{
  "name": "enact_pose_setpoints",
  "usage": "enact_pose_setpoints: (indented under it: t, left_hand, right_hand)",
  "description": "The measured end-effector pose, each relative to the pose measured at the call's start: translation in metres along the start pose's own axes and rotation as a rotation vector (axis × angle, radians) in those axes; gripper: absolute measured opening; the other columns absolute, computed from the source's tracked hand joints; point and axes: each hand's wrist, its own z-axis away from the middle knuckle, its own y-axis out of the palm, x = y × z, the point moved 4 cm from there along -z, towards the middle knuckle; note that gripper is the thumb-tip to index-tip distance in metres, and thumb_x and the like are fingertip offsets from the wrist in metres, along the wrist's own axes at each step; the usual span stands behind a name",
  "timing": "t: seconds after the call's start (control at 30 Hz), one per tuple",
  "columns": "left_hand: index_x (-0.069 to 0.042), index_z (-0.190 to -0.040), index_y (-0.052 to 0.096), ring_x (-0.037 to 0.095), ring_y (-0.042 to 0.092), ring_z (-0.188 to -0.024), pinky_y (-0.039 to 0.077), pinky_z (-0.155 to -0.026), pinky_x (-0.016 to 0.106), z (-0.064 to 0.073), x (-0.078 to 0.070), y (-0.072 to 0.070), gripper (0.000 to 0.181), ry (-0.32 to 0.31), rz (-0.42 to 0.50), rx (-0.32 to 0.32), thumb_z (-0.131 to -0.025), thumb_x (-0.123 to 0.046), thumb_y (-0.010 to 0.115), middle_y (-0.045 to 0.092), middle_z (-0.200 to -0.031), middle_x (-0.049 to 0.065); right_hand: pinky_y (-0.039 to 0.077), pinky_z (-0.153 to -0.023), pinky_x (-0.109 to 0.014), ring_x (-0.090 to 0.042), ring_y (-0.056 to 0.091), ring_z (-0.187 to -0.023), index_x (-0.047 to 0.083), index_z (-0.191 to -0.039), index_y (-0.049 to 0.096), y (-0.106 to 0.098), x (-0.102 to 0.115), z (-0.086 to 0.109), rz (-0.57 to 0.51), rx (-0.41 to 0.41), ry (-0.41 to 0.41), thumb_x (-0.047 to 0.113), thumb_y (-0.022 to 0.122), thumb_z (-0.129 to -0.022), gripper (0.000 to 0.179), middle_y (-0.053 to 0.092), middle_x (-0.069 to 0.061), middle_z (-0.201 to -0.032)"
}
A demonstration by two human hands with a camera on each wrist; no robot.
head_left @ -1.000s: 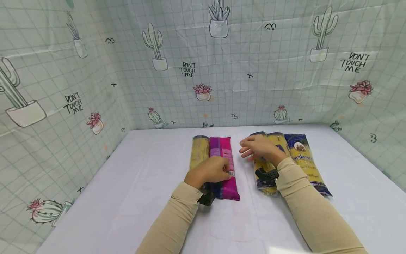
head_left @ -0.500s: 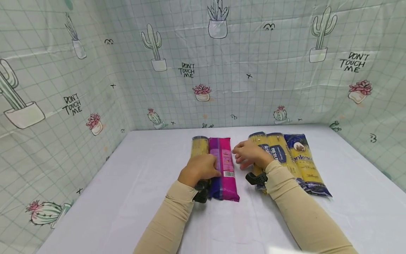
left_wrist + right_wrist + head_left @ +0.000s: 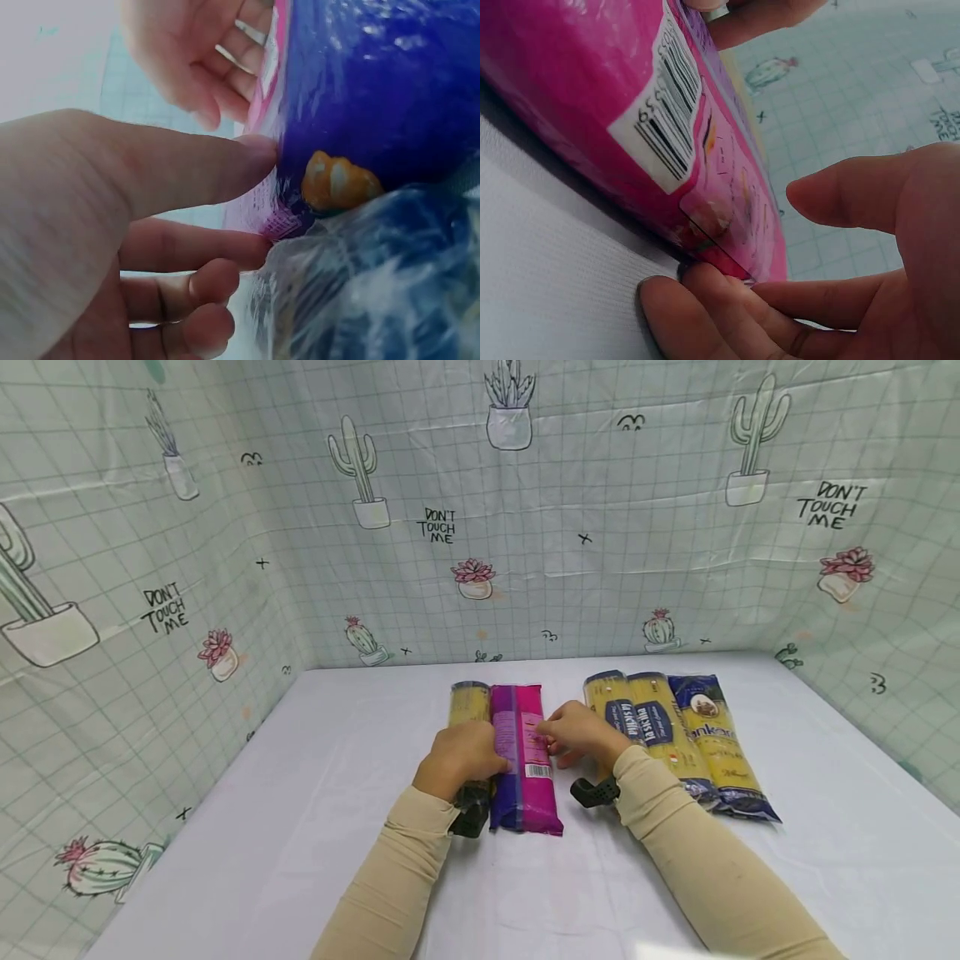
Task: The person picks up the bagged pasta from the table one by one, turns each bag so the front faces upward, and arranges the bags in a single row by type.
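A pink and purple packet (image 3: 536,793) with a barcode lies on the white table. My left hand (image 3: 459,756) reaches over a clear spaghetti packet (image 3: 470,700) beside it. In the left wrist view, thumb and index finger pinch the pink packet's left edge, while the other fingers curl loosely. My right hand (image 3: 581,732) is at the opposite edge. The right wrist view shows its fingertips low against the packet's side, with the thumb (image 3: 847,191) raised apart from it.
To the right lie two la Sicilia spaghetti packets (image 3: 609,689) (image 3: 651,689) and a yellow and blue pasta packet (image 3: 723,752). A cactus-print cloth (image 3: 555,585) hangs behind the white table (image 3: 352,760) and along its sides.
My right hand has moved left from over the spaghetti packets to the pink packet's right edge. My left hand has drawn back slightly left, to the pink packet's left edge.
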Motion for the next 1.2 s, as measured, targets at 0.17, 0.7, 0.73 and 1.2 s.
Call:
enact_pose_setpoints:
  t: [0.17,0.7,0.73,1.2]
  left_hand:
    - [-0.011,-0.078,0.066,0.016,0.056,-0.062,0.047,-0.058,0.032,0.000,-0.001,0.004,0.030,0.011,0.009,0.032,-0.090,-0.038,0.074,0.062,-0.065,-0.001]
    - [-0.012,-0.075,0.067,0.018,0.055,-0.066,0.046,-0.058,0.034,-0.006,-0.003,0.011,0.040,0.005,-0.082,-0.034,-0.095,-0.046,0.066,0.060,-0.068,0.000]
    - [-0.012,-0.074,0.067,0.019,0.055,-0.066,0.046,-0.058,0.034,-0.007,-0.004,0.011,0.039,0.012,-0.083,-0.039,-0.095,-0.045,0.065,0.059,-0.068,0.000]
    - [-0.013,-0.068,0.059,0.016,0.052,-0.061,0.043,-0.056,0.032,-0.008,-0.005,0.013,0.037,0.081,0.036,-0.036,-0.101,-0.030,0.058,0.056,-0.064,0.000]
  right_hand:
    - [0.059,-0.060,-0.033,-0.020,0.063,-0.074,-0.007,-0.108,0.066,0.005,-0.001,0.000,0.014,-0.009,0.004,0.024,0.065,-0.096,0.034,0.061,-0.010,-0.085]
    - [0.058,-0.059,-0.031,-0.020,0.062,-0.070,-0.009,-0.119,0.062,0.005,0.003,0.004,0.101,-0.016,-0.008,0.021,0.069,-0.096,0.038,0.064,-0.011,-0.084]
    - [0.058,-0.059,-0.031,-0.020,0.061,-0.071,-0.009,-0.119,0.062,0.005,0.003,0.003,0.103,-0.019,-0.012,0.021,0.069,-0.096,0.038,0.063,-0.011,-0.084]
    - [0.057,-0.056,-0.030,-0.017,0.060,-0.067,-0.010,-0.134,0.050,0.007,0.002,0.005,0.058,-0.031,-0.045,0.011,0.065,-0.096,0.046,0.063,-0.011,-0.080]
